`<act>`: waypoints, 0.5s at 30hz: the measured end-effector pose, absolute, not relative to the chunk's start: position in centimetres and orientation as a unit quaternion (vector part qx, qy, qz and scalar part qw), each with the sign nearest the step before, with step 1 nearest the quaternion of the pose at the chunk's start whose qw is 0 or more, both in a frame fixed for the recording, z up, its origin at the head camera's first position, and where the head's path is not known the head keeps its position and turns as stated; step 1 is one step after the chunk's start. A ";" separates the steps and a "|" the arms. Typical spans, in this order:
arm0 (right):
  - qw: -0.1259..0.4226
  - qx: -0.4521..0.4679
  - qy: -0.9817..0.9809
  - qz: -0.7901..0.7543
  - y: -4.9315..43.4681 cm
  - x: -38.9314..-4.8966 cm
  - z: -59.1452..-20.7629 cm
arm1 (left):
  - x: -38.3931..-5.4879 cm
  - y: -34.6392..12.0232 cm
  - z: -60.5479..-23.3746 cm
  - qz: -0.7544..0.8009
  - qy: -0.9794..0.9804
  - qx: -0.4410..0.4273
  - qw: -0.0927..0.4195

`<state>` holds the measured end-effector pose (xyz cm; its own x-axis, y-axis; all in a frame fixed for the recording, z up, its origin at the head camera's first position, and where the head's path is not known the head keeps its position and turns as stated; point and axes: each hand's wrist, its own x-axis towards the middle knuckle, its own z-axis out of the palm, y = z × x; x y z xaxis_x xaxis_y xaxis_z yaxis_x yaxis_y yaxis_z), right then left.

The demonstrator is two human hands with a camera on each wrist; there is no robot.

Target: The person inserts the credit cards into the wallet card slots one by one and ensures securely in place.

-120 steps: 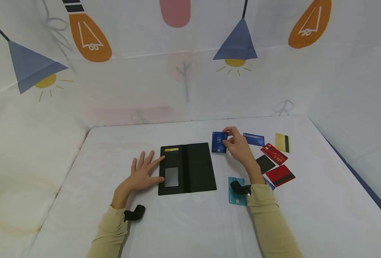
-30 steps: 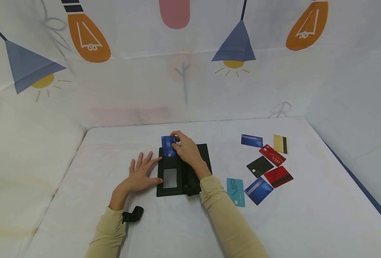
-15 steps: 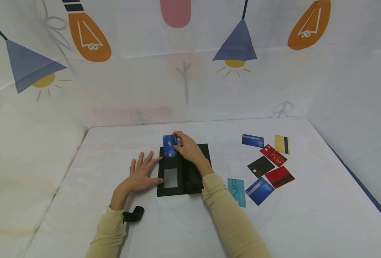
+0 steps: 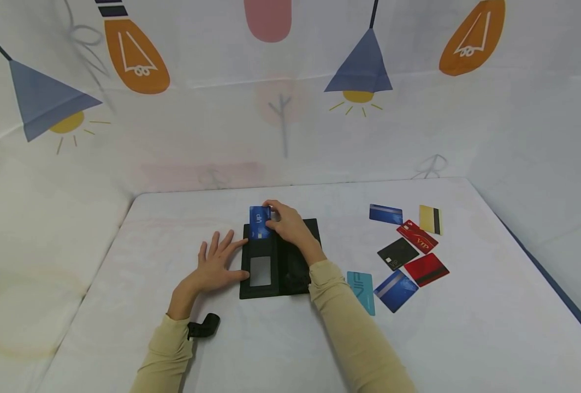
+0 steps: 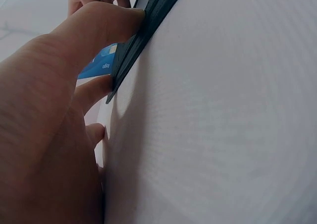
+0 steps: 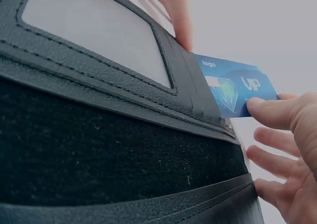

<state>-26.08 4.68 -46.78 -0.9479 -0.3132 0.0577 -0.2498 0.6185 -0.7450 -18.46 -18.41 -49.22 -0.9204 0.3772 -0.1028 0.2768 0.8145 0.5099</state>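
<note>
A black wallet (image 4: 260, 249) lies unfolded on the white table, with a clear window (image 4: 260, 271) in its left half. Over the top of that half is a blue VIP card (image 4: 259, 222), which my right hand (image 4: 290, 225) pinches by its right edge between thumb and finger. In the right wrist view the card (image 6: 237, 85) has its lower end at the wallet's card slots (image 6: 205, 102). My left hand (image 4: 215, 266) lies spread, its thumb and index fingertip touching the wallet's left edge. The right forearm covers part of the wallet's right half.
To the right lie several loose cards: a teal card (image 4: 361, 292), a blue striped card (image 4: 396, 291), a black card (image 4: 398, 254), two red cards, a yellow card (image 4: 430, 219) and another blue card (image 4: 386, 214). White printed cloth walls stand behind and at the sides.
From right of the wallet, my right hand has carried the blue VIP card left to the top of the wallet's left half. In the last half second it barely moves. The left hand stays.
</note>
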 end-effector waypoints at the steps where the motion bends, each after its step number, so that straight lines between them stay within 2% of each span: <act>1: 0.040 -0.157 0.900 -0.405 4.7 -26.1 -46.8 | -18.4 -18.4 -49.2 0.251 0.947 0.173 0.100; 15: 0.052 -0.159 0.915 -0.367 4.5 -26.3 -46.5 | -18.4 -18.4 -49.1 0.256 0.945 0.175 0.100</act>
